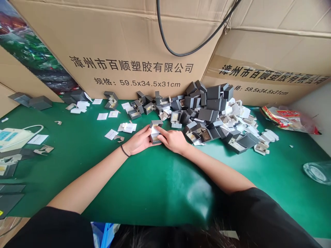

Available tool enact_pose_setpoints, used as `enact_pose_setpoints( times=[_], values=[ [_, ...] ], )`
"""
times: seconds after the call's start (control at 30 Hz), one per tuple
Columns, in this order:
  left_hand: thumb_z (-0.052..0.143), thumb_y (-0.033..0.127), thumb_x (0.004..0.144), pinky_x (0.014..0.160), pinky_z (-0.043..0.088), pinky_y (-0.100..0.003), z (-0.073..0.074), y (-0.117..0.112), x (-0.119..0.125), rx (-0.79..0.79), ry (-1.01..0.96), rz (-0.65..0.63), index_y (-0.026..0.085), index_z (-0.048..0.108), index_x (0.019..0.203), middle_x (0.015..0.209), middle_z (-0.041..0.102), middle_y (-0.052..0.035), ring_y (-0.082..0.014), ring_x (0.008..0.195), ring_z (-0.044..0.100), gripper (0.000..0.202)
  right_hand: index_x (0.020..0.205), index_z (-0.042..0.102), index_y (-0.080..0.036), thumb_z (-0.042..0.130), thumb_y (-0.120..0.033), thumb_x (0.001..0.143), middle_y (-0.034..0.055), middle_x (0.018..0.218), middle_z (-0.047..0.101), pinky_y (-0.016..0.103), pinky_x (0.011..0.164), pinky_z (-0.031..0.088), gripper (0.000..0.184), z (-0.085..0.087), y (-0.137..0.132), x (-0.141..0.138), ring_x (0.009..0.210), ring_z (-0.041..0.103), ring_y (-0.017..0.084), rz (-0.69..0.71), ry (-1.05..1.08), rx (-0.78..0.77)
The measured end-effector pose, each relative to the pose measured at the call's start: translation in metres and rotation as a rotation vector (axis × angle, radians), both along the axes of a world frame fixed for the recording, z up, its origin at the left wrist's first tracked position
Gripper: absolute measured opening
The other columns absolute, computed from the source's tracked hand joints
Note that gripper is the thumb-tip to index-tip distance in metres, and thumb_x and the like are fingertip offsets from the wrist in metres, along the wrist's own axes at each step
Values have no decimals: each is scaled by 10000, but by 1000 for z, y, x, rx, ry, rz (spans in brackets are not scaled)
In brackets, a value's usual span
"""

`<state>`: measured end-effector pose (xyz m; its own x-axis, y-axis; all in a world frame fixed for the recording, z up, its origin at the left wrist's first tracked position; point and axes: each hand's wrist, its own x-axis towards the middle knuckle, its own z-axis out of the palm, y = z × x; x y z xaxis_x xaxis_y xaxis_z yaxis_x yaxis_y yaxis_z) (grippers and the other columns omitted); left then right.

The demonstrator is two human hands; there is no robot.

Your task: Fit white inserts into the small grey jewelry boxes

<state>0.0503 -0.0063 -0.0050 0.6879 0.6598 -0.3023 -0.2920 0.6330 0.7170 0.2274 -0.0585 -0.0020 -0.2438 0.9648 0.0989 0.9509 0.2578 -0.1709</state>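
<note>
A small dark grey hinged box (156, 131) with a white insert stands open on the green table (160, 186), held between both hands. My left hand (139, 141) cups its left side with curled fingers. My right hand (172, 139) grips its right side, the forefinger pressing on the white insert. A black band circles my left wrist. Just behind and to the right lies a heap of grey boxes (207, 110) and white inserts (245, 122).
Large cardboard cartons (124, 44) wall off the back of the table. White cards (111, 134) lie scattered at left centre. A white device with a cable (12, 137) sits at far left, a red snack packet (287, 119) and a glass dish (317, 172) at right.
</note>
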Motion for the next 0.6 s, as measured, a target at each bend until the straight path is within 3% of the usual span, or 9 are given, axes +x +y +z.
enact_pose_setpoints(
  times=[0.13,0.3,0.43,0.6],
  values=[
    [585,290,866,964,436,-534,-4,3,-1,-11,-44,-11,229,623,969,1054,663,-50,-199,990,623,125,1387,427,-259,247,-493,976,47,881,720,221,573,362,506,-8,2,2,750,651,153,22,30,85],
    [575,307,870,927,465,-528,-5,2,-3,20,-64,-5,219,616,1008,1036,663,-70,-208,970,624,169,1334,495,-193,274,-462,980,55,885,716,206,615,369,496,-17,2,2,756,640,135,34,91,211],
    [591,287,862,932,469,-528,-4,2,-4,23,-61,-12,212,607,972,1009,652,-54,-191,954,624,134,1302,527,-235,256,-424,990,30,866,721,204,624,381,454,-14,1,1,737,652,131,12,87,152],
    [578,299,872,951,462,-528,-5,3,-5,35,-65,-44,222,593,1013,1099,631,-63,-203,1002,619,161,1371,441,-260,255,-422,989,24,939,728,222,646,417,455,-10,2,0,772,671,152,11,62,74]
  ],
)
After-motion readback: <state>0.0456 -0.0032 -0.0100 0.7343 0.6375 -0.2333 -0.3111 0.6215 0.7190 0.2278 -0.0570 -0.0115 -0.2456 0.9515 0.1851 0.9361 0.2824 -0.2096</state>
